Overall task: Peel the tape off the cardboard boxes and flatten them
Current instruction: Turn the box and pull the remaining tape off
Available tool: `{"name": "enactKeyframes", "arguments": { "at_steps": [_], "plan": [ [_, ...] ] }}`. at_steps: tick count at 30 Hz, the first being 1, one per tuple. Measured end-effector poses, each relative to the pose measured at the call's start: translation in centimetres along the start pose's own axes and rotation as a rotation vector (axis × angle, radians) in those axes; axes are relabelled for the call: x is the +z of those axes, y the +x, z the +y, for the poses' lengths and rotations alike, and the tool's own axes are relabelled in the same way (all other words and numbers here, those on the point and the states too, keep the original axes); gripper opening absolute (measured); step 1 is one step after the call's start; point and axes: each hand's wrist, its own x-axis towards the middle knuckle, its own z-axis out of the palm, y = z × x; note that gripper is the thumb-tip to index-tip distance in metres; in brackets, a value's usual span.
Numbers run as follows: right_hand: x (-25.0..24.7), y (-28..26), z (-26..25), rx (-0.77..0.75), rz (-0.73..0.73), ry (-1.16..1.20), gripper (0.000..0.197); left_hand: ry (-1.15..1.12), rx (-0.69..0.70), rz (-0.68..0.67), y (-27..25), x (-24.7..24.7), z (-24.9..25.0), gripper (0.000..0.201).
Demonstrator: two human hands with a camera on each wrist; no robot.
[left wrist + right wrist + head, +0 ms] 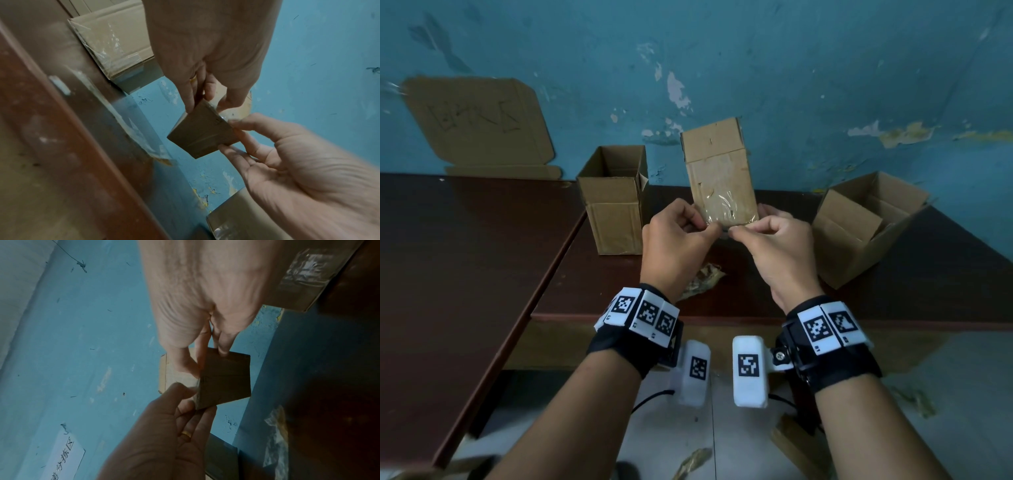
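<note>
- Small cardboard box held up above the bench, between both hands.
- Left hand and right hand pinch its lower edge, at the clear tape.
- Risk: tape may tear, leaving strips stuck.
</note>
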Motion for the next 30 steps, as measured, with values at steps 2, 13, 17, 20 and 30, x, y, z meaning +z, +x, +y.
{"name": "enactKeyframes", "arguments": {
  "at_steps": [2,13,17,20,30],
  "plan": [
    [0.1,0.0,-0.1,0.000,-0.008,0.002,0.019,0.018,0.008,0.014,-0.1,0.0,0.0,0.024],
    [0.2,-0.7,-0.5,-0.024,-0.022,-0.076,0.019,0.154,0.050,0.050,-0.2,0.0,0.0,0.023],
    [0.4,-0.8,-0.9,-0.036,0.011,-0.102,0.021,0.136,0.044,0.051,0.1,0.0,-0.1,0.014],
    [0.2,-0.7,-1.0,-0.040,0.023,-0.120,0.017,0.071,0.032,0.047,-0.1,0.1,-0.2,0.008],
    [0.1,-0.7,-1.1,-0.019,0.022,-0.091,0.018,0.072,0.045,0.042,0.1,0.2,-0.1,0.023]
  ]
}}
